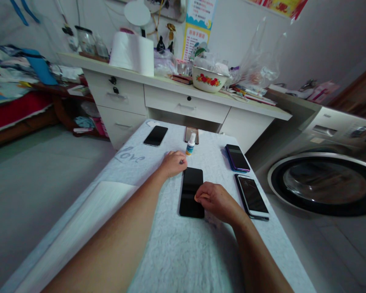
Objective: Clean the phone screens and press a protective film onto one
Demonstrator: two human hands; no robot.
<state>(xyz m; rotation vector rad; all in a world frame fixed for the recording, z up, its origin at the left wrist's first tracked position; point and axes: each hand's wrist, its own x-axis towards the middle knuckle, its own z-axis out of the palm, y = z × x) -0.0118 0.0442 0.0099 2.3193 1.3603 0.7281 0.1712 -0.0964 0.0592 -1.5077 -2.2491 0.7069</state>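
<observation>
A black smartphone point(191, 191) lies flat, screen up, on the cloth-covered table. My left hand point(173, 164) is closed beside its top left corner, with a small dark spot showing at the fingers; what it holds, if anything, I cannot make out. Over the right side of the screen, my right hand point(215, 199) is closed with fingertips pinched together close to the glass. Anything between those fingertips is too small to name. Just beyond my left hand stands a small white spray bottle point(190, 145) with a blue and yellow label.
Another phone point(156, 135) lies at the table's far left. Stacked phones point(237, 158) and a white phone point(253, 196) on a dark one line the right edge. A brownish phone or case point(187, 131) is behind the bottle. A washing machine point(326, 126) stands right; a white desk point(171, 91) stands behind.
</observation>
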